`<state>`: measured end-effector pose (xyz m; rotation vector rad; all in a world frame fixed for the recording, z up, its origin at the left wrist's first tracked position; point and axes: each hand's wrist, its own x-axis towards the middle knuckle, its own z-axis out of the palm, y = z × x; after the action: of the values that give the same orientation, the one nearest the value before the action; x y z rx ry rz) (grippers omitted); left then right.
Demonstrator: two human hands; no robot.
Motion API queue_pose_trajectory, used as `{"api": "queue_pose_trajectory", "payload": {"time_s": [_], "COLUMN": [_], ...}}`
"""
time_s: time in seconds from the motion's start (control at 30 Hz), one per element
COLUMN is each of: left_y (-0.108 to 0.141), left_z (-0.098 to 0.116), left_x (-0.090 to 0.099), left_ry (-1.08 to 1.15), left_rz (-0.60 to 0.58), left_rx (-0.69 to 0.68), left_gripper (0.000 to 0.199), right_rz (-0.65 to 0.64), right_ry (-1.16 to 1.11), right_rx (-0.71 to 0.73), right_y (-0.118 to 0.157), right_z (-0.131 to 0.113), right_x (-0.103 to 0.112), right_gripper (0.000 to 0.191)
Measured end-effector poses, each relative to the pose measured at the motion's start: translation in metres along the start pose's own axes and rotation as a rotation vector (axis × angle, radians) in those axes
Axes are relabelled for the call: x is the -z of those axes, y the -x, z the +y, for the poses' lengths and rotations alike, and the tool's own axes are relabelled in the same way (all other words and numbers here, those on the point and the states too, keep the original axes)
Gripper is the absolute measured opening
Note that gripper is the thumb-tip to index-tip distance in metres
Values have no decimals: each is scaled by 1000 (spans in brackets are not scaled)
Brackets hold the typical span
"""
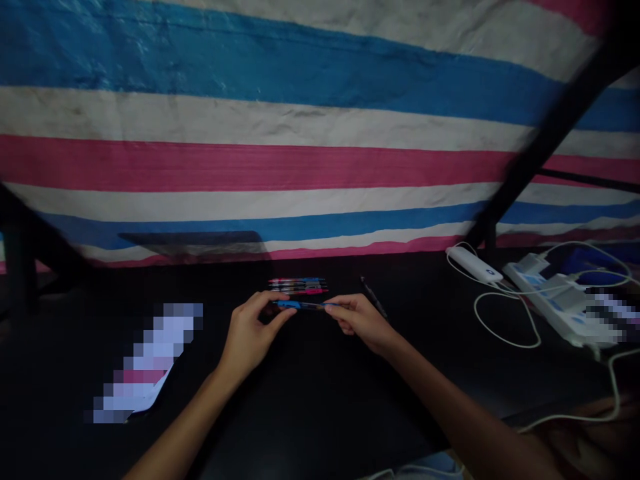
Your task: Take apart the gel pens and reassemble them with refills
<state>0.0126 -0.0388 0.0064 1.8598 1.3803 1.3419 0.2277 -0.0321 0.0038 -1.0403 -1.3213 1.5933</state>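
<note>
A blue pen point(301, 305) with a clear barrel lies level between my two hands, just over the black table. My left hand point(255, 327) pinches its clip end between thumb and fingers. At the other end, the thumb and fingertips of my right hand point(361, 319) are closed on the pen's blue tip. Right behind it, several pens point(299, 283) with blue, red and dark parts lie side by side in a row on the table. A black pen point(373, 295) lies slanted beyond my right hand, partly hidden by it.
A blurred-out, phone-like bright object point(150, 367) lies at left. On the right are a white power strip point(545, 300) with plugs, a white adapter point(474, 265) and looping cables point(505, 345). Striped plastic sheeting point(300, 167) hangs behind the black table point(320, 413), with dark frame bars point(540, 153) at the sides.
</note>
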Motion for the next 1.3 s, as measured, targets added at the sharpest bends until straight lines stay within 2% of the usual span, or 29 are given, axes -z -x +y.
{"api": "queue_pose_trajectory", "payload": {"time_s": [0.23,0.47,0.7,0.87,1.07,1.2,1.3], "left_y": [0,-1,-1,0,2,6,8], "left_z": [2,1,-3,-6,-5,-1,0], "left_x": [0,1,2,0,-3,-7,-10], "left_ry": [-89,-88,-251,-444,-589,-620,-669], "left_rz": [-10,-11,-52,-133,-292,-416,-407], "left_rx": [-150,-125,-231,-289,-361,-367,-358], "left_gripper": [18,19,21,24,26,25,21], "right_rz": [30,28,38,57,41,78,60], "right_ry": [-107,-103,-5,50,58,77,118], "right_rx": [42,36,34,-12,-15,14,44], "right_y": [-2,0,-1,0,-1,-2,-1], "right_z": [3,0,1,-2,2,4,2], "right_x": [3,3,3,-1,-3,-3,-3], "right_gripper": [28,29,25,29,28,30,35]}}
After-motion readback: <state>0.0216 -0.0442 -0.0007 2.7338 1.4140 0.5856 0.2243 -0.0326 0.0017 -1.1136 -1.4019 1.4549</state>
